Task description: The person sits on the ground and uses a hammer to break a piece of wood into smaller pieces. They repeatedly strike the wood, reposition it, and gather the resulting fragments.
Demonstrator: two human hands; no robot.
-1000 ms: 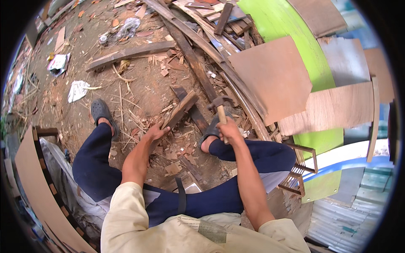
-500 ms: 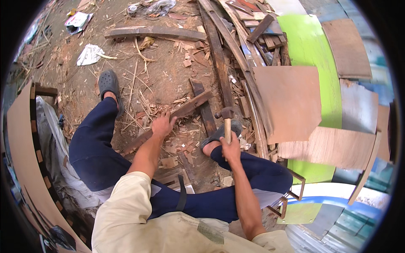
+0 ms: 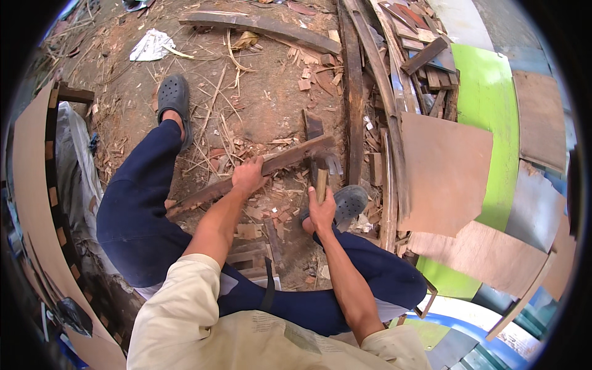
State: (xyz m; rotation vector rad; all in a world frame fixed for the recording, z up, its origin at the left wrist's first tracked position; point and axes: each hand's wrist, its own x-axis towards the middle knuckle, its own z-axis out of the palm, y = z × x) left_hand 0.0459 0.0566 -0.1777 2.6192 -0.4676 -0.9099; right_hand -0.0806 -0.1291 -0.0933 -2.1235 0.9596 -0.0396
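Note:
My left hand (image 3: pixel 248 175) grips a long, dark, weathered wooden strip (image 3: pixel 290 158) that slants from lower left up to the right, above the dirt. My right hand (image 3: pixel 322 210) is closed on the wooden handle of a claw hammer (image 3: pixel 321 174); its metal head meets the strip's right end. Another short dark board (image 3: pixel 312 125) lies just behind the hammer head. I sit with both legs in dark blue trousers spread apart, grey clogs on my feet (image 3: pixel 173 98) (image 3: pixel 349 201).
Wood chips and offcuts litter the dirt around my feet. Long planks (image 3: pixel 353 86) and curved slats run up the middle right. Plywood sheets (image 3: pixel 445 172) and a green panel (image 3: pixel 487 105) lie to the right. A curved plywood piece (image 3: pixel 31 203) stands at my left.
The view has swung so everything sits lower and more to the left. The strip is lifted more level in my left hand, and the hammer head now touches its right end.

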